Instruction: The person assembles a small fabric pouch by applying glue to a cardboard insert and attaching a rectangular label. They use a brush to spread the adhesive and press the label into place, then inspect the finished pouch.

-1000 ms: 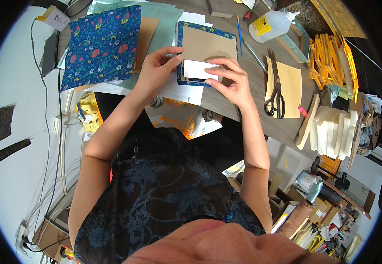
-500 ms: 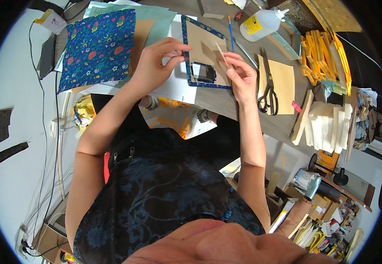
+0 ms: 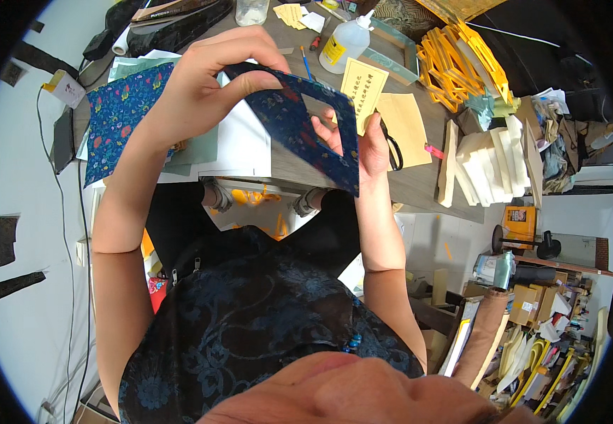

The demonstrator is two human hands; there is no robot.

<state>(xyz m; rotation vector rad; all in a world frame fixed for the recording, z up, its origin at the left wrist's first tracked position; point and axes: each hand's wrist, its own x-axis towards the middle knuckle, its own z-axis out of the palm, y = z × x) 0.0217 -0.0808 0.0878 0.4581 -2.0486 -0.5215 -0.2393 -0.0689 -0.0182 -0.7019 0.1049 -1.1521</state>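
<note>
A blue floral cloth-covered board (image 3: 283, 126) with a rectangular window near one end is held up, tilted, above the table's front edge. My left hand (image 3: 211, 88) pinches its upper left corner between thumb and fingers. Between the thumb and fingers of my right hand (image 3: 371, 150) is a small cream card (image 3: 364, 83) with dark writing, upright behind the board's right edge. Some right fingertips show through the window. At the left lies a matching blue floral sheet (image 3: 124, 116), partly behind my left forearm. Black scissors (image 3: 395, 152) are mostly hidden behind my right hand.
Brown paper (image 3: 407, 124) lies under the scissors. Farther back stand a squeeze bottle (image 3: 346, 44) and a pale green tray (image 3: 395, 60). Orange frames (image 3: 455, 67) and cream blocks (image 3: 486, 162) crowd the right side. White sheets (image 3: 243, 152) lie left of centre.
The board, which lay cloth edges around a brown inner side on the table, is now lifted and turned, floral face showing. The card has turned its written face toward me.
</note>
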